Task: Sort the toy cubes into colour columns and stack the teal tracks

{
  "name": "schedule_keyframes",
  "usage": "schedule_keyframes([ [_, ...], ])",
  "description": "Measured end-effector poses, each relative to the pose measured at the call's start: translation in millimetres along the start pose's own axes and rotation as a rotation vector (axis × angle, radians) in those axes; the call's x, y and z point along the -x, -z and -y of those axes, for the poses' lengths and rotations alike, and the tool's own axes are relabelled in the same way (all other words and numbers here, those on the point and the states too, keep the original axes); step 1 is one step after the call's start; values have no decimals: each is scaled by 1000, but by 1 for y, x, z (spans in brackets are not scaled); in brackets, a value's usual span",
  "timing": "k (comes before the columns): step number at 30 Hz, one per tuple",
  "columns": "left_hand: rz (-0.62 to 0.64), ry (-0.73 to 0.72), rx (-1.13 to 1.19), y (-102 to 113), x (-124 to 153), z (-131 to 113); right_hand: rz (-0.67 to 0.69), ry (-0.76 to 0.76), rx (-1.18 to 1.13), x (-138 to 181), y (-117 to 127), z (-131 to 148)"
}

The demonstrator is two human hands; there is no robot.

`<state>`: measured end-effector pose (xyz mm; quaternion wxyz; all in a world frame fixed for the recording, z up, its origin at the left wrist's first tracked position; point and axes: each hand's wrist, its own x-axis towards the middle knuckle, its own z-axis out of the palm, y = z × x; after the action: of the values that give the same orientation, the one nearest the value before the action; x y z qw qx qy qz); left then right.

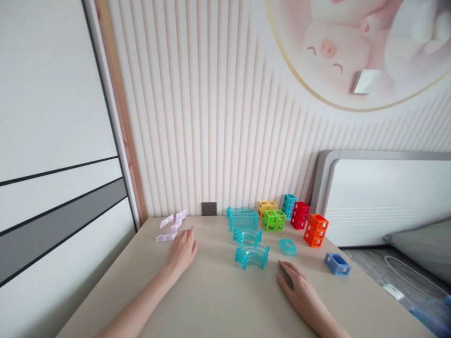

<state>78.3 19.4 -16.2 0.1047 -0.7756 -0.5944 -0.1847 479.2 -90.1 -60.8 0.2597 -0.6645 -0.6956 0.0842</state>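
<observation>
My left hand (182,250) lies flat on the beige table (218,300), fingers stretched toward pale purple zigzag track pieces (171,226) just beyond it. My right hand (295,283) also rests palm down, open and holding nothing, a little below and right of a stack of curved teal track pieces (251,256). More teal curves (247,234) and straight teal pieces (242,218) lie further back. A small teal ring piece (287,246) sits above my right hand.
Hollow cube blocks stand at the back right: yellow (267,207), green (274,219), teal (289,204), red (300,215), orange (316,230). A blue block (337,263) lies near the table's right edge. A ribbed wall with a socket (209,208) is behind; a bed headboard (380,197) is right.
</observation>
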Motion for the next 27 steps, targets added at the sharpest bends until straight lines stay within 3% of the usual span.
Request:
schedule_keyframes([
  [4, -5, 190, -109, -5, 0, 45, -28, -8, -5, -1, 0, -1],
  [9, 22, 241, -99, -17, 8, 68, -43, -15, 4, 2, 0, 1],
  [15, 12, 236, -83, -17, 3, 73, -29, 22, 14, 5, 4, 4],
  [23, 43, 175, -73, -12, 4, 58, -31, 47, 26, 3, 8, 10],
  [27, -10, 192, -23, -14, 6, 59, -196, 82, 3, 9, 13, 16],
])
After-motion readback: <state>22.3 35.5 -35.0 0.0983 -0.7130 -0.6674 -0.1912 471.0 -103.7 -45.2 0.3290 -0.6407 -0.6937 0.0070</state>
